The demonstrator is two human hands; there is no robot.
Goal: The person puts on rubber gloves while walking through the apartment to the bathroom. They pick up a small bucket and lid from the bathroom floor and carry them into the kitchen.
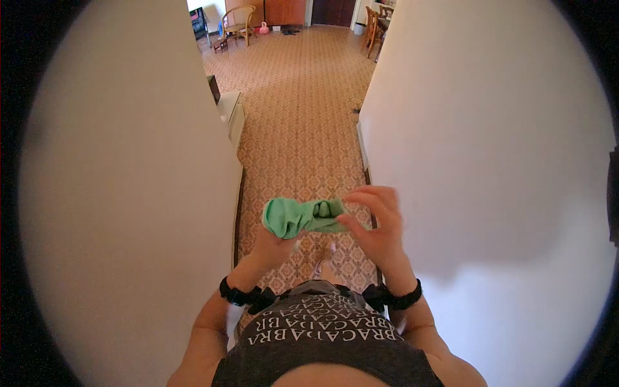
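Observation:
A soft, crumpled light-green glove (288,217), rubbery in look, is held out in front of my waist. My left hand (269,249) grips its bunched left end from below, and the green material hides most of those fingers. At the other end, my right hand (380,222) curves around the glove's edge. Its fingertips and thumb touch the material with a gap between them, and part of the hand is blurred. The glove's right part looks folded, with an opening in it. Both wrists wear black bands.
White walls rise close on my left (129,193) and right (490,161). The patterned tile floor (296,122) runs ahead to a room with a rattan chair (240,24) and wooden chairs (373,29). A low white cabinet (233,116) stands ahead left.

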